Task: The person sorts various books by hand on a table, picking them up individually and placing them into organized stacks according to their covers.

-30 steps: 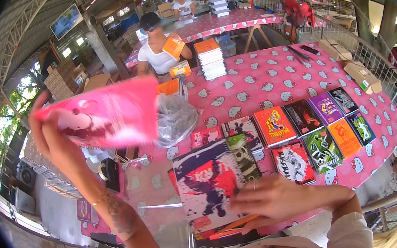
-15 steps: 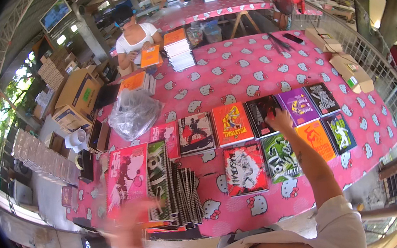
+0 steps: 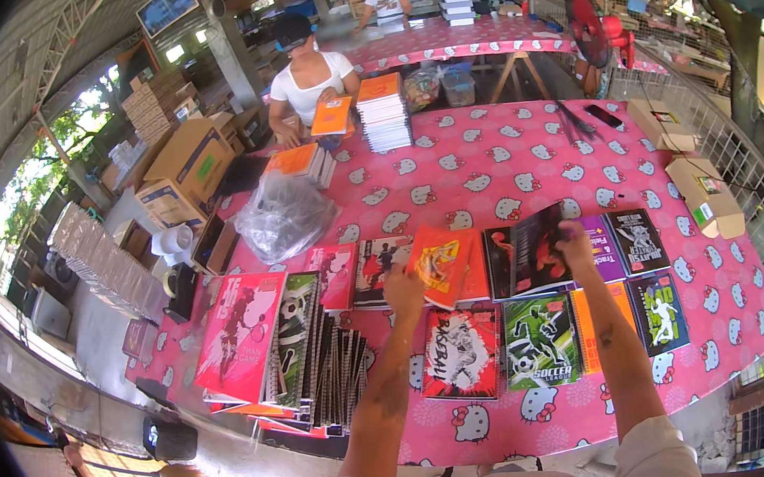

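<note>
My left hand (image 3: 405,291) grips the near left edge of an orange notebook (image 3: 444,267), which is raised and tilted over another orange notebook (image 3: 474,277). My right hand (image 3: 577,249) pinches the right side of a black notebook (image 3: 536,249), tilted up above a second black notebook (image 3: 499,250). Beside the right hand lie a purple notebook (image 3: 604,250) and a black-and-white notebook (image 3: 633,239). A red notebook (image 3: 460,352), a green soccer notebook (image 3: 539,343), an orange notebook (image 3: 597,345) partly under my forearm, and a black-green notebook (image 3: 659,310) form the nearer row.
At the left stand piles topped by a pink notebook (image 3: 242,329) and a green notebook (image 3: 297,309), with spiral-bound ones leaning alongside. Beyond them sits a clear plastic bag (image 3: 283,218). A co-worker (image 3: 311,79) across the table handles an orange notebook near a tall stack (image 3: 383,115).
My left hand has come from the near left to the orange notebook and lifted it. The right hand has raised the black notebook off its place. The view has shifted slightly.
</note>
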`<action>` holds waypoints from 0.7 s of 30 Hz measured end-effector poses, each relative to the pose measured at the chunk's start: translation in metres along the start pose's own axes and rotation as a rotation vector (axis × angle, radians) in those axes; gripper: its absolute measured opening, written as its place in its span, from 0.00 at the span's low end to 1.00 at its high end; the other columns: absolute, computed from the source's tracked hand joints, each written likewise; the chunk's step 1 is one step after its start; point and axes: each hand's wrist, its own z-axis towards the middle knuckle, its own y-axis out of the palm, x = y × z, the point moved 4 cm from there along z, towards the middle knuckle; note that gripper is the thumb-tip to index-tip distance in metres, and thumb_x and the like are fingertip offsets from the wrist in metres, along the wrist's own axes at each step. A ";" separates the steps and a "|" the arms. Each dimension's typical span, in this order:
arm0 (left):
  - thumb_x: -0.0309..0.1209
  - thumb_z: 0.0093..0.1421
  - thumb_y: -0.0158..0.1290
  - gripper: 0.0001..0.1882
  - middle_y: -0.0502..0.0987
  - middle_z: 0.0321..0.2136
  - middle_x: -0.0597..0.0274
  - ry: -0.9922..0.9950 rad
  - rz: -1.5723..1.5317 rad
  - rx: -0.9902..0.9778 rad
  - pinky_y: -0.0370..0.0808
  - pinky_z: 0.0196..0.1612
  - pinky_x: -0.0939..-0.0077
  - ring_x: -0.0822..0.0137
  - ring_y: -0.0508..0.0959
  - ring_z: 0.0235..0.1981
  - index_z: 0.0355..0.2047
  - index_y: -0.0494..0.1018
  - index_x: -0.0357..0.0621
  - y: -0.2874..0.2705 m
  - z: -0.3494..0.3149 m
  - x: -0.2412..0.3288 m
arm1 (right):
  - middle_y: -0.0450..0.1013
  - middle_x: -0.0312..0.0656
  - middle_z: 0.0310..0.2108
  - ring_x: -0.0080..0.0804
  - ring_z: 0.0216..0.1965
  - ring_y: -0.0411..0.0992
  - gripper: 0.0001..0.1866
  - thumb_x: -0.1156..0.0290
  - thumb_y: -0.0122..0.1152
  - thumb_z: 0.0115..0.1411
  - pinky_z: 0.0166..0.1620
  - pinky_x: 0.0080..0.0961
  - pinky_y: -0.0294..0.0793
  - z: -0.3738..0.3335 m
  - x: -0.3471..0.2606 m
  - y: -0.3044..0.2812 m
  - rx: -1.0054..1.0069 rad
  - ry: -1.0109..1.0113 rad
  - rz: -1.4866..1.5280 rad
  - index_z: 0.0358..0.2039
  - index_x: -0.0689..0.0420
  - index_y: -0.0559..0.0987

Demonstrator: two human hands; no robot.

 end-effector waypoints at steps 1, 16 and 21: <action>0.28 0.53 0.56 0.13 0.76 0.38 0.43 0.157 -0.115 0.072 0.72 0.42 0.54 0.41 0.75 0.36 0.39 0.73 0.38 0.000 -0.013 0.038 | 0.74 0.43 0.44 0.29 0.46 0.72 0.31 0.88 0.54 0.45 0.48 0.24 0.70 0.006 -0.005 -0.028 0.079 -0.222 0.076 0.53 0.55 0.75; 0.33 0.51 0.45 0.24 0.70 0.33 0.68 0.629 -0.142 0.609 0.60 0.34 0.84 0.77 0.64 0.29 0.48 0.73 0.37 -0.489 -0.092 0.184 | 0.63 0.54 0.60 0.42 0.61 0.62 0.39 0.64 0.70 0.53 0.63 0.33 0.60 -0.236 -0.360 0.235 -0.442 -0.515 0.429 0.62 0.61 0.64; 0.38 0.61 0.51 0.20 0.76 0.46 0.56 0.620 0.037 -0.384 0.72 0.51 0.68 0.63 0.76 0.47 0.51 0.72 0.43 -0.413 0.029 0.084 | 0.59 0.49 0.51 0.47 0.56 0.57 0.37 0.56 0.70 0.49 0.62 0.41 0.52 -0.306 -0.303 0.327 -0.267 -0.580 -0.034 0.59 0.51 0.68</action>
